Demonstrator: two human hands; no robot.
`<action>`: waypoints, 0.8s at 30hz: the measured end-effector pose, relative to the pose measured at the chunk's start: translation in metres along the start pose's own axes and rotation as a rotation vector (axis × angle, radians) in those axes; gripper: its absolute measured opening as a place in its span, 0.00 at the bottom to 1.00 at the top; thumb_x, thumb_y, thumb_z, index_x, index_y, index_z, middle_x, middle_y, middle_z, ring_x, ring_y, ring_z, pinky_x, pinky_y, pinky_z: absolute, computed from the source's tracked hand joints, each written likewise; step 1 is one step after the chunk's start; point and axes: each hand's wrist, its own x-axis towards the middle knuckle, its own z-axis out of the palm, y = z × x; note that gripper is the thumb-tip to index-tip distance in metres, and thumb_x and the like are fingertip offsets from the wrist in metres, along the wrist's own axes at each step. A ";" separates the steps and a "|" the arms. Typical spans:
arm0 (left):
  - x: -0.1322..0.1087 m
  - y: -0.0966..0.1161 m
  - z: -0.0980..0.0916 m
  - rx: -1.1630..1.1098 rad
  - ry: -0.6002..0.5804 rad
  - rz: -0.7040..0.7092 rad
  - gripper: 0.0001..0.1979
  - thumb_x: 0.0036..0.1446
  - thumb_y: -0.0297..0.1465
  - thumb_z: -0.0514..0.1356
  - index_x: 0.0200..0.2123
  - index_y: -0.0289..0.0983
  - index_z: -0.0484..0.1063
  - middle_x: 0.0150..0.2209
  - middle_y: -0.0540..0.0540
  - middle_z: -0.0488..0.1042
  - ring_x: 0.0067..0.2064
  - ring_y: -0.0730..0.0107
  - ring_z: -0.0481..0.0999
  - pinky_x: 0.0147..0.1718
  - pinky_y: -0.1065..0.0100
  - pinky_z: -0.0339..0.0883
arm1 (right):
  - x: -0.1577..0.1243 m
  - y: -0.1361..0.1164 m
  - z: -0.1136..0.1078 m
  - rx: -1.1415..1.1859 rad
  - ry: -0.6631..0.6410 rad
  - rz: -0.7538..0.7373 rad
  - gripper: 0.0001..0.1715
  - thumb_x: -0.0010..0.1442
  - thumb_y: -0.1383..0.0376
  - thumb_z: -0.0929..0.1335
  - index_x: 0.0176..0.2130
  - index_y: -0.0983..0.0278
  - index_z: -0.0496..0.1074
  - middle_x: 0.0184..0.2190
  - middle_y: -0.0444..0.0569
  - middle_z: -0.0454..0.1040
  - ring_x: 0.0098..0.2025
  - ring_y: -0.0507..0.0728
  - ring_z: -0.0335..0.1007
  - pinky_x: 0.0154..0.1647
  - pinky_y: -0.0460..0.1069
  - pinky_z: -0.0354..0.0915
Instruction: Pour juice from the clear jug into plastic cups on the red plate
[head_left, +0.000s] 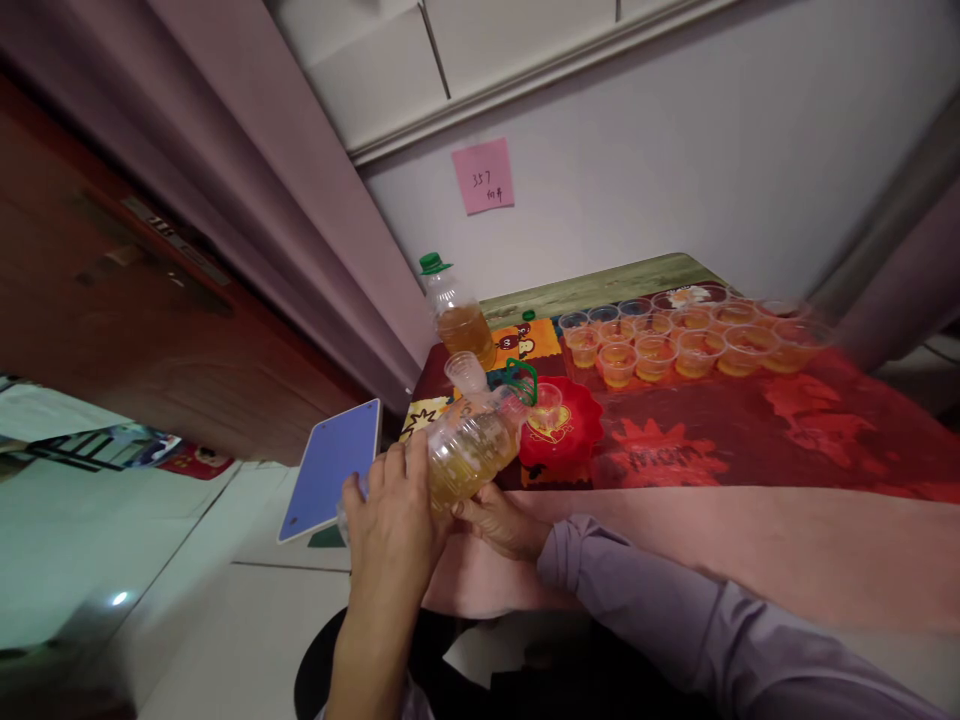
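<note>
**Two bottles, many small cups**

There are two plastic bottles with amber liquid: one upright bottle (pixel 459 318) and one tilted bottle (pixel 474 445). Two hands hold the tilted one: the left hand (pixel 391 520) and the right hand (pixel 501 522). For small clear cups, I count one single cup (pixel 546 402) on the one red mat (pixel 581 440), one empty cup (pixel 466 371) near the bottles, and the filled cups (pixel 675 340), at least twelve. Blur hides their exact number. There is also one pink note (pixel 484 176) and one blue board (pixel 332 466).

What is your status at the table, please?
Grip: left hand, right hand on tilted bottle. Neck at small cup. Behind: second bottle, filled cups, clear.
</note>
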 end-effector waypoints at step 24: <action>0.005 -0.001 0.000 -0.008 0.033 0.039 0.40 0.61 0.35 0.66 0.75 0.36 0.61 0.66 0.30 0.74 0.65 0.38 0.74 0.67 0.34 0.62 | 0.001 0.000 0.001 -0.002 0.034 0.020 0.39 0.55 0.48 0.84 0.58 0.55 0.71 0.59 0.51 0.80 0.65 0.64 0.76 0.70 0.66 0.69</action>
